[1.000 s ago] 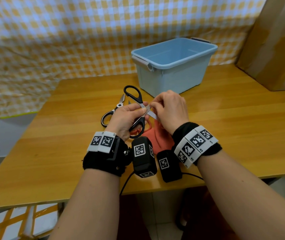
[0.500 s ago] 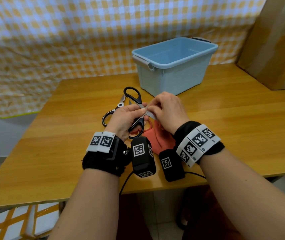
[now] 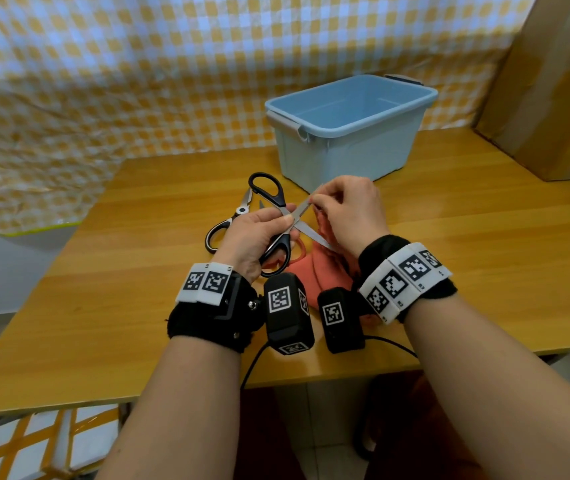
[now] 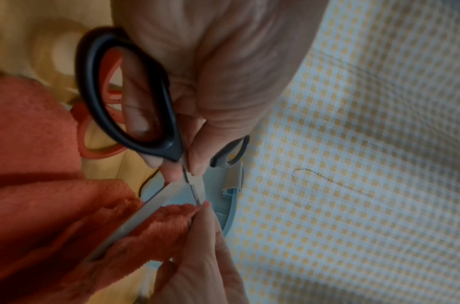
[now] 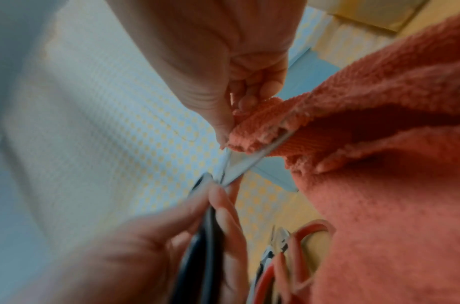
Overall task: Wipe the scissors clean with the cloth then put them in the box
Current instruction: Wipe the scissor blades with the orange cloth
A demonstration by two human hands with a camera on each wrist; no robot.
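Head view had the left hand [image 3: 255, 237] gripping black-handled steel scissors [image 3: 278, 216], blades spread, right hand [image 3: 349, 211] pinching a fuzzy coral cloth [image 3: 325, 268] on one blade, just before the light-blue plastic box [image 3: 349, 133].

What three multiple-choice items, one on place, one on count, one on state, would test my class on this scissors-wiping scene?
1. Where is the blue box?
A. On the table behind the hands
B. On the floor
C. In the left hand

2. How many pairs of scissors show?
A. One
B. Three
C. Five

3. How are the blades of the black scissors?
A. Closed
C. Hidden in the box
B. Spread open

Key: 1 A, the box stands on the table. 2 B, the left hand holds the black pair, the grey pair and a red pair lie on the table. 3 B, the blades cross apart while the right hand pinches the cloth on one.
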